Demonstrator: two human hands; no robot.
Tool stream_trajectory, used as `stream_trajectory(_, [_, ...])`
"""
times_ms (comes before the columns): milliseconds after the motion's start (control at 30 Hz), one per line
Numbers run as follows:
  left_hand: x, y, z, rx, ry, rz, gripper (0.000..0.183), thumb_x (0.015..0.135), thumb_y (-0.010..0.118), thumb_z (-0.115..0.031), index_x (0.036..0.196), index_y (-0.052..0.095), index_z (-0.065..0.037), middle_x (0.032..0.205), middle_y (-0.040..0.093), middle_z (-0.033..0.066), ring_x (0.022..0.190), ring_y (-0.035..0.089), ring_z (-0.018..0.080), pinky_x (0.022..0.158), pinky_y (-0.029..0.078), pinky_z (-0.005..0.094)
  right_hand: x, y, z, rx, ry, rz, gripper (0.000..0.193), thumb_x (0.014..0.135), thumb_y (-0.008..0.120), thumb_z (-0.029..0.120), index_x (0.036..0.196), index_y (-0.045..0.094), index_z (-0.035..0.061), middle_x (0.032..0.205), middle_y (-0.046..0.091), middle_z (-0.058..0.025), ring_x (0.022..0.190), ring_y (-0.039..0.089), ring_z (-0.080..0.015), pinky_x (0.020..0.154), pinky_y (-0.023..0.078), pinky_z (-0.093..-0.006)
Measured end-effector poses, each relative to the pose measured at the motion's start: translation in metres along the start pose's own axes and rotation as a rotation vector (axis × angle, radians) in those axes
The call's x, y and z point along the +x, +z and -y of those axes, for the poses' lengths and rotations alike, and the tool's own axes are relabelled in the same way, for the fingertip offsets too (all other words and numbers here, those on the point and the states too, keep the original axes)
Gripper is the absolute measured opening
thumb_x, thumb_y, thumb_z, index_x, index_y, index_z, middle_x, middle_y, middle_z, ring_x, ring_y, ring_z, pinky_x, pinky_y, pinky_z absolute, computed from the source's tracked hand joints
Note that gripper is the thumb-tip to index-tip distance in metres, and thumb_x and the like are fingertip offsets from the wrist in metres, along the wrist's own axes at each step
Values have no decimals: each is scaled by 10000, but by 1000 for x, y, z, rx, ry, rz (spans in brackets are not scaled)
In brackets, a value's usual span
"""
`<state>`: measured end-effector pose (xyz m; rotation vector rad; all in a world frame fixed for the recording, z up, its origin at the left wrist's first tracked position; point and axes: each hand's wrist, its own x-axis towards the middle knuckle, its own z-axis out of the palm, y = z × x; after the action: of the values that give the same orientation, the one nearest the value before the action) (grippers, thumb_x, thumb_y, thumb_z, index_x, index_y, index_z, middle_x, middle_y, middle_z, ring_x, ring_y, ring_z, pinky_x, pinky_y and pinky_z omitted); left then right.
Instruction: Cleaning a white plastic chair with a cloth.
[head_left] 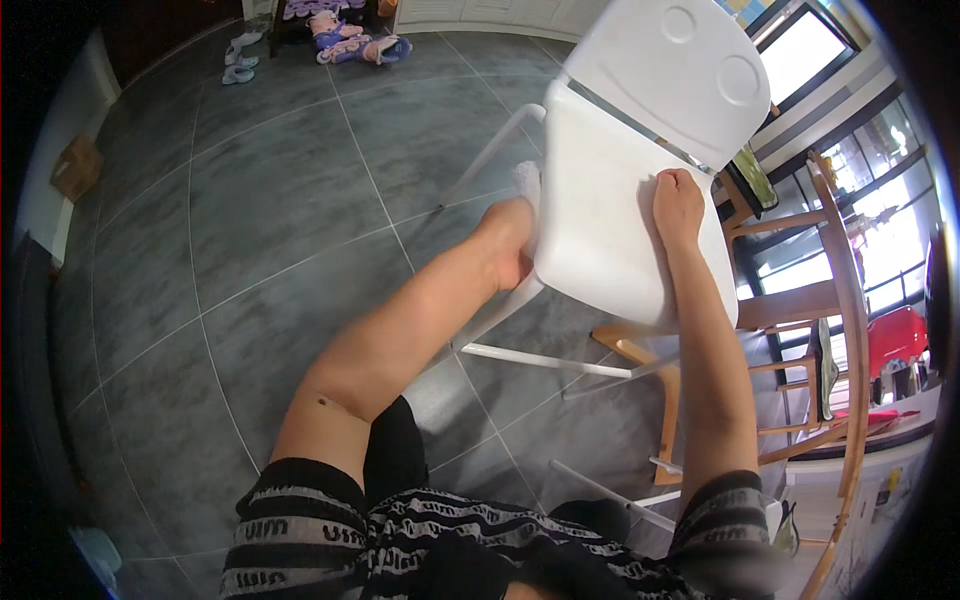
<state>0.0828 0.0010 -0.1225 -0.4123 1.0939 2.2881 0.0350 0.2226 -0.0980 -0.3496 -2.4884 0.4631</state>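
Note:
A white chair [610,190] with a smooth seat and a backrest marked by two round outlines stands tilted in front of me. My left hand [510,238] is at the left side of the seat, its fingers closed and partly hidden by the edge. From it sticks out a crumpled white cloth [527,178], pressed along the seat's side. On the right part of the seat rests my right hand [680,208], curled into a fist, with nothing showing from it.
Wooden chairs [845,300] stand close on the right beside a counter with a red object [897,338]. Inline skates [360,45] and pale shoes [240,62] lie at the far side of the grey tiled floor [290,200]. A cardboard box [77,168] sits by the left wall.

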Motion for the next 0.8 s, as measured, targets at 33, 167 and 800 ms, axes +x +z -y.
stream_trajectory(33, [-5,1,-2,-77,-37,58,401,906,391,-324,1048,528,26,950,593,128,793,591,223,739,475,356,0,1,0,6,-3,-1,298,794,396,202,861,604,0,884,612,-181,866,563,-328,778,423,-385])
stream_trajectory(167, [-23,-13,12,-94,227,272,406,892,426,-330,1043,529,33,958,594,131,802,588,232,782,447,338,1,-1,-3,18,11,-13,289,794,400,202,853,604,6,879,613,-176,855,562,-332,775,424,-389])
stream_trajectory(800, [82,-17,-40,322,579,-137,335,833,469,-197,1050,513,55,856,597,109,820,568,168,676,449,279,-2,1,5,1,-25,10,288,801,393,197,868,595,3,897,606,-178,871,557,-322,784,420,-382])
